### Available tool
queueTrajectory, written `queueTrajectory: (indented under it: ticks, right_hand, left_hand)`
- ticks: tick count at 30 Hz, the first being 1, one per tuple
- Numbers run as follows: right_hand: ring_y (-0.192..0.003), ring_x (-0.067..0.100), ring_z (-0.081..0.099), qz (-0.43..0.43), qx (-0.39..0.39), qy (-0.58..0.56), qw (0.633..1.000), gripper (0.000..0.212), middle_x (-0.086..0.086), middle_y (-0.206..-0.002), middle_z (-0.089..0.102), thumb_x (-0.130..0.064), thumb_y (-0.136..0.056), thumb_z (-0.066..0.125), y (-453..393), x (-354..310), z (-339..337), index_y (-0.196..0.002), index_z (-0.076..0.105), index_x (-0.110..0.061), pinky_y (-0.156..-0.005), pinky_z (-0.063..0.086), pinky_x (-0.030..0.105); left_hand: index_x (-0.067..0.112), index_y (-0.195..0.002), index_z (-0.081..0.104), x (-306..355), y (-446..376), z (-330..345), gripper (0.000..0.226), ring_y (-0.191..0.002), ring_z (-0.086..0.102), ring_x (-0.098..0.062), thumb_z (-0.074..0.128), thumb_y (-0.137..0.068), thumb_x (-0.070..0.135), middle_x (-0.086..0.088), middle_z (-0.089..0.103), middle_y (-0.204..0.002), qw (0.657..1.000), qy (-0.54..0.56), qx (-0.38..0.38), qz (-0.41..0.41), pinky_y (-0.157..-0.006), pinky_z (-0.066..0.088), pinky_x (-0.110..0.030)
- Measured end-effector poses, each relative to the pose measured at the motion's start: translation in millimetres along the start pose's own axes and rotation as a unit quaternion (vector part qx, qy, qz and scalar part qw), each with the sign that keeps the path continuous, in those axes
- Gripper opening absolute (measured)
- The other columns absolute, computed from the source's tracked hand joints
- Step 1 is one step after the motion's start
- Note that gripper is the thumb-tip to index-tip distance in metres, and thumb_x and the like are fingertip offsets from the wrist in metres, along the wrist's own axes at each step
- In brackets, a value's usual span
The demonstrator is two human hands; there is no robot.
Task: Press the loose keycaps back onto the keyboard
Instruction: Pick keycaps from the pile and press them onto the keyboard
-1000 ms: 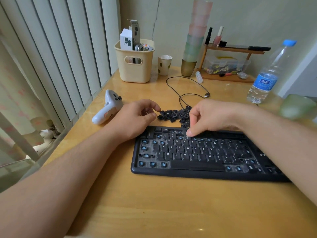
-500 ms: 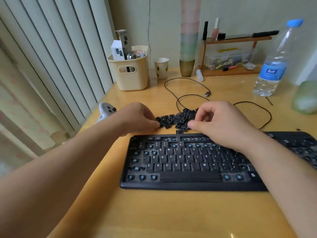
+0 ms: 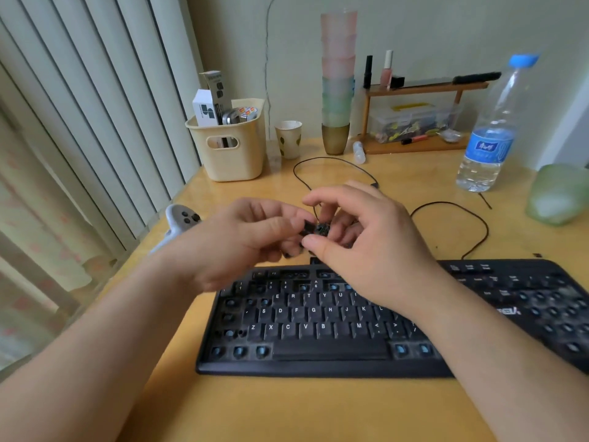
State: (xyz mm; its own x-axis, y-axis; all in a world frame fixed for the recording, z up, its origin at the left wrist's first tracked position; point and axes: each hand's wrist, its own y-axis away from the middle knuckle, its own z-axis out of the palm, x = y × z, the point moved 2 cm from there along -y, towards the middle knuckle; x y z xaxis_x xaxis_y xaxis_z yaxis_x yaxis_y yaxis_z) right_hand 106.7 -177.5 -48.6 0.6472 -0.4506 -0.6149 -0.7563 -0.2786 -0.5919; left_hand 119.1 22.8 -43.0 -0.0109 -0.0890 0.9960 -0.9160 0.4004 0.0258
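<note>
I see the black plastic keyboard (image 3: 334, 327) lying flat, long axis parallel to the counter's (image 3: 318, 409) near edge, legends facing me; blue stems show where caps are missing. My left hand (image 3: 242, 240) and right hand (image 3: 366, 244) meet above its far edge, both pinching small square black keycaps (image 3: 314, 229) between thumb and fingers (image 3: 318, 199). Orientation of the caps unclear, blurred. A glossy black cable (image 3: 462, 218) loops behind.

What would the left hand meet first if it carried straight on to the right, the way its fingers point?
Most likely the right hand, fingertips close against the left hand around the small black keycap between them. Depth is unclear.
</note>
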Motion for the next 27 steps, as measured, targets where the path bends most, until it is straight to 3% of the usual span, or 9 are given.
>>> queueTrajectory:
  ticks: [4,9,15,20,22,27]
  right_hand:
    - [-0.080,0.012,0.064,-0.026,0.034,0.004,0.999,0.035,-0.013,-0.100,0.061,-0.019,-0.079,0.085,1.8,-1.8,3.1,-0.109,0.076,-0.033,-0.066,0.052,0.017]
    - [-0.083,0.009,0.067,-0.030,0.031,0.009,0.999,0.033,-0.014,-0.101,0.065,-0.018,-0.078,0.087,3.6,-1.1,3.0,-0.107,0.079,-0.028,-0.067,0.050,0.013]
    - [-0.078,0.012,0.067,-0.053,0.043,0.018,0.998,0.028,-0.012,-0.099,0.066,-0.018,-0.078,0.085,3.6,-1.7,4.5,-0.104,0.080,-0.023,-0.067,0.049,0.014]
    - [-0.075,0.015,0.064,-0.062,0.051,0.026,0.996,0.026,-0.008,-0.092,0.068,-0.024,-0.077,0.085,3.7,-3.1,3.7,-0.103,0.080,-0.024,-0.066,0.053,0.029]
    - [-0.074,0.016,0.063,-0.065,0.039,0.032,0.997,0.026,-0.009,-0.089,0.068,-0.031,-0.078,0.084,4.8,-4.1,3.2,-0.103,0.079,-0.025,-0.065,0.053,0.031]
    - [-0.072,0.017,0.066,-0.077,0.013,0.020,0.997,0.022,-0.009,-0.087,0.069,-0.026,-0.083,0.083,5.3,-7.3,2.4,-0.105,0.080,-0.021,-0.061,0.055,0.029]
  left_hand:
    - [0.011,-0.107,0.073,-8.4,-0.4,6.7,0.019,-0.083,0.063,-0.014,0.065,-0.095,0.022,-0.011,0.069,-0.098,0.996,0.075,-0.046,0.008,-0.073,0.048,-0.026]
    - [0.008,-0.119,0.065,-11.3,-0.3,7.2,0.025,-0.089,0.063,-0.017,0.061,-0.097,0.020,-0.017,0.066,-0.111,0.995,0.085,-0.050,0.017,-0.075,0.046,-0.028]
    - [0.016,-0.111,0.069,-12.9,0.4,5.3,0.021,-0.087,0.068,-0.016,0.067,-0.091,0.022,-0.018,0.067,-0.100,0.995,0.076,-0.057,0.019,-0.075,0.049,-0.025]
    - [0.016,-0.108,0.070,-10.4,2.1,2.2,0.027,-0.078,0.066,-0.013,0.074,-0.083,0.024,-0.008,0.071,-0.084,0.994,0.079,-0.069,0.025,-0.071,0.050,-0.023]
    - [0.014,-0.106,0.070,-9.5,2.6,-0.3,0.026,-0.076,0.063,-0.012,0.074,-0.083,0.025,-0.007,0.070,-0.083,0.995,0.068,-0.070,0.027,-0.071,0.050,-0.023]
    - [0.012,-0.097,0.074,-6.0,4.8,-9.7,0.014,-0.077,0.058,-0.013,0.070,-0.092,0.025,-0.009,0.071,-0.090,0.997,-0.005,-0.060,0.039,-0.076,0.045,-0.030]
